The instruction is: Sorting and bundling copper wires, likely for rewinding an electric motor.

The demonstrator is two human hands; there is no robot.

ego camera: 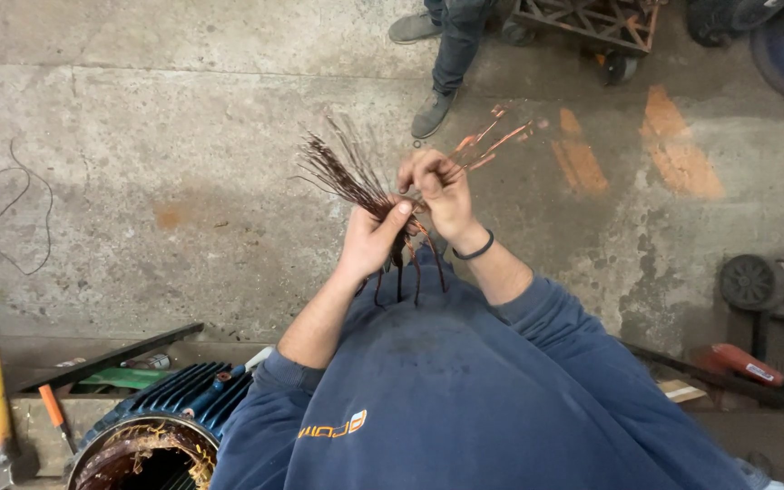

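**Both hands hold a bundle of copper wires above the floor**

The left hand (376, 238) closes its grip around the middle of a bundle of thin reddish-brown copper wires (347, 177), the thumb pressed over it. The right hand (437, 186) pinches a few brighter copper strands (492, 145) between its fingertips. The bundle is in the air in front of the chest, above the grey concrete floor (183, 163). Its long axis runs diagonally: the dark ends fan out up and to the left, the bright strands point up and to the right, and some bent ends hang down below the left hand. At lower left stands a blue ribbed motor housing (179, 399) with copper winding inside.
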